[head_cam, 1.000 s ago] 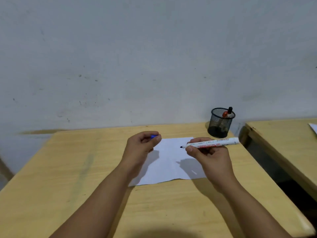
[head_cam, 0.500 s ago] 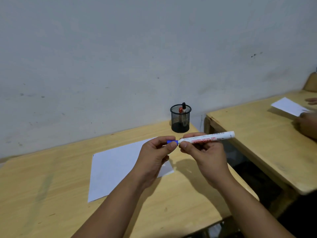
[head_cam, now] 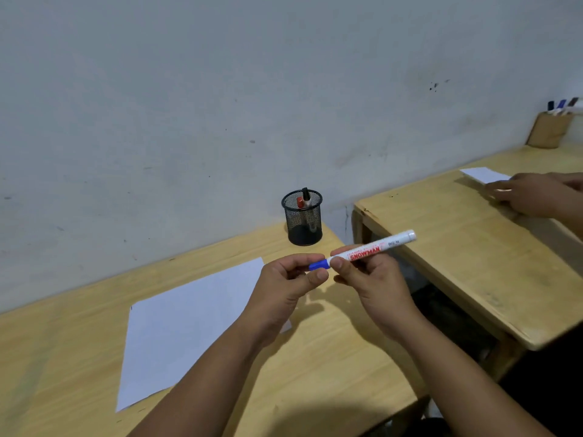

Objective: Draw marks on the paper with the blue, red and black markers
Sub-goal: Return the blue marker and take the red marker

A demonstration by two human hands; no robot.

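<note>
My right hand grips the white barrel of the blue marker, held level above the desk's right part. My left hand pinches the marker's blue cap, which sits against the barrel's left end. A white sheet of paper lies on the wooden desk to the left of my hands; I see no marks on it. A black mesh pen cup stands at the desk's back edge by the wall, with the red marker and the black marker upright in it.
A second wooden desk stands to the right across a dark gap. Another person's hands rest there on a white sheet. A brown holder with several markers stands at that desk's back. A grey wall runs behind both desks.
One second ago the marker was uncapped, with the cap apart in my left hand. The cap now meets the barrel's tip. The view has swung right, so the paper lies further left.
</note>
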